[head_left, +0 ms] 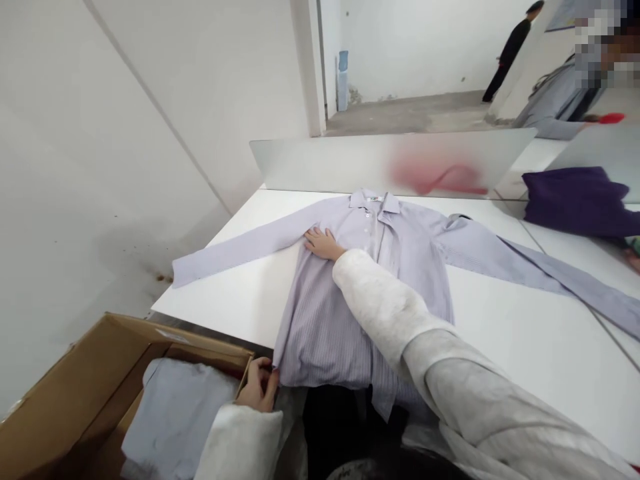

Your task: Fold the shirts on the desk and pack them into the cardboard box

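A pale lilac striped shirt (pixel 320 313) lies front up on the white table, collar at the far side and sleeves stretched out to both sides. Its front placket is partly undone near the top, and the hem hangs over the near table edge. My left hand (pixel 259 385) is closed on the shirt's lower left corner, beside the cardboard box. My right hand (pixel 324 244) reaches across the shirt and rests on it near the left armpit, fingers stretched out and apart.
An open cardboard box (pixel 185 333) with folded light grey clothing (pixel 180 413) stands at lower left. A frosted divider (pixel 325 163) runs along the far edge of the table (pixel 500 333). Purple cloth (pixel 575 200) lies at right. Two people are in the background.
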Tool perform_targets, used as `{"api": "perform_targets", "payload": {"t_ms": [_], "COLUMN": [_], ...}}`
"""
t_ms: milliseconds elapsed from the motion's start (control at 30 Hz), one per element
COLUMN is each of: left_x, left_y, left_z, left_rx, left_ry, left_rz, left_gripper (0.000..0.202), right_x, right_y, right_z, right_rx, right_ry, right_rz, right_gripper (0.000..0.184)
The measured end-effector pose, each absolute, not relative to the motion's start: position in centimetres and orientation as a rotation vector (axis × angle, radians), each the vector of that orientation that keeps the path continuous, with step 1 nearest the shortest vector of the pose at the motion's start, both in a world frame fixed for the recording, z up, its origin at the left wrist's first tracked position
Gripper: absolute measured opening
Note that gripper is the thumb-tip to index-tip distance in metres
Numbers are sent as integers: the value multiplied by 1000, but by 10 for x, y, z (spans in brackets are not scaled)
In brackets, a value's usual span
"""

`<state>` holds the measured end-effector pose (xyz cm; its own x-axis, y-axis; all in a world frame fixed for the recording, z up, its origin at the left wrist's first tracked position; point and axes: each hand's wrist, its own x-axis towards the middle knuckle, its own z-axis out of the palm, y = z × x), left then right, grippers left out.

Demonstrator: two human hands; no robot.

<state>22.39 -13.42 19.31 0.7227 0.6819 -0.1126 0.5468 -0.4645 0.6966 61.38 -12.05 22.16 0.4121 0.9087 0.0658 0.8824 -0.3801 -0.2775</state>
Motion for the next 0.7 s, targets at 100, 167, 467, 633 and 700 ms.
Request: {"api": "perform_targets", "payload": {"t_ms": [100,167,467,633,700], "left_x": [222,228,323,358,367], "left_y": [-129,-138,-243,-259,-258], "left_z": [202,208,217,210,206], "left_rx": [2292,2345,2613,2649,2688], "left_ry": [920,820,-261,-661,-693], "left_rz": [340,406,498,647,691], "left_gripper": [36,32,24,29,30], "right_x": [622,635,711,674,647], "right_y": [-135,-155,-402,-604,-664], "right_z": [235,250,270,237,223], "right_rx": [-2320,-2325,-2645,-3006,-3101], "right_ry": [-1554,-1562,-823,-186,8], "right_rz": [220,246,-185,-339,-291], "right_gripper": [50,47,41,53,57]}}
